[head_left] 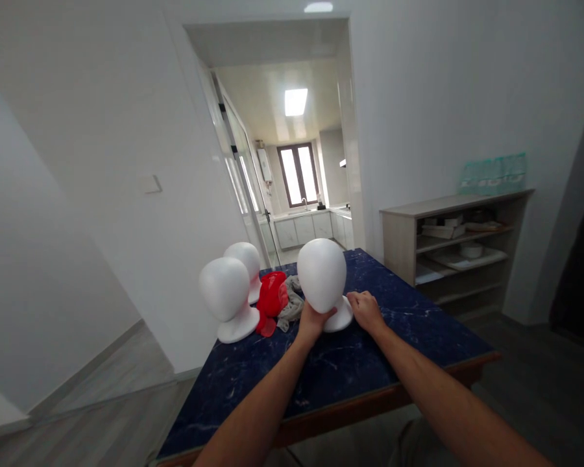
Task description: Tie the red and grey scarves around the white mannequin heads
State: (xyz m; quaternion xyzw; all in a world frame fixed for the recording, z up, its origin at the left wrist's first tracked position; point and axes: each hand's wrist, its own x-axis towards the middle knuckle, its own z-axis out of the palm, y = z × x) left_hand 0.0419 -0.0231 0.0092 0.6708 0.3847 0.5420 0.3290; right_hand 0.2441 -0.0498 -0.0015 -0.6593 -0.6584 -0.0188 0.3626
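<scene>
A white foam mannequin head [322, 274] stands upright on the dark blue table in front of me. My left hand [314, 319] is wrapped round its neck from the left, the thumb lying across the front. At the right side of its round base, my right hand [366, 311] has its fingers curled against the rim. Left of it lie a red cloth [271, 301] and a grey cloth [292, 305], crumpled together. Farther left stand two more mannequin heads, a nearer one [224, 288] and one partly hidden behind it [246, 259].
The blue marbled table [340, 373] has a brown edge. A wooden shelf unit [403, 243] with trays and boxes stands at the right, with green-capped bottles [494, 175] on top. Behind the table a doorway opens into a kitchen [304, 227].
</scene>
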